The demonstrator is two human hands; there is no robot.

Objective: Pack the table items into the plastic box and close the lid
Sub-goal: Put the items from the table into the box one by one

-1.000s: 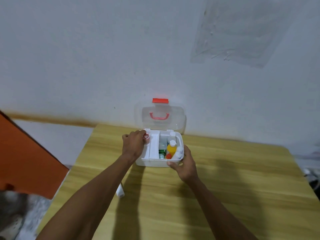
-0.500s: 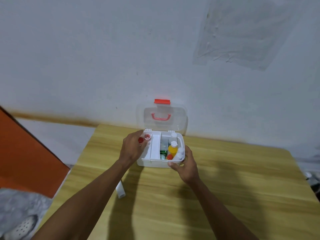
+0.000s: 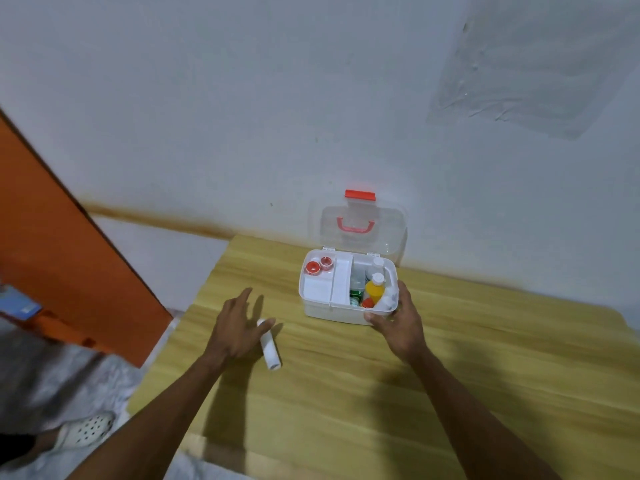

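Observation:
The white plastic box (image 3: pixel 332 311) stands open near the table's far edge, its clear lid (image 3: pixel 360 230) with a red handle tilted up against the wall. Two red-and-white tape rolls (image 3: pixel 318 265) lie in its left tray compartment. A yellow bottle (image 3: pixel 374 289) and other small bottles fill the right side. My right hand (image 3: pixel 398 323) grips the box's front right corner. My left hand (image 3: pixel 239 327) hovers open, fingers spread, just over a white roll (image 3: pixel 270 351) lying on the wooden table (image 3: pixel 346 393).
An orange panel (image 3: pixel 69 254) stands to the left of the table. A white perforated shoe (image 3: pixel 86 431) is on the floor at lower left. The wall runs right behind the box.
My left hand let go of the tape rolls in the tray, then pulled back and left down to the white roll. The camera view has shifted; my right hand stays on the box.

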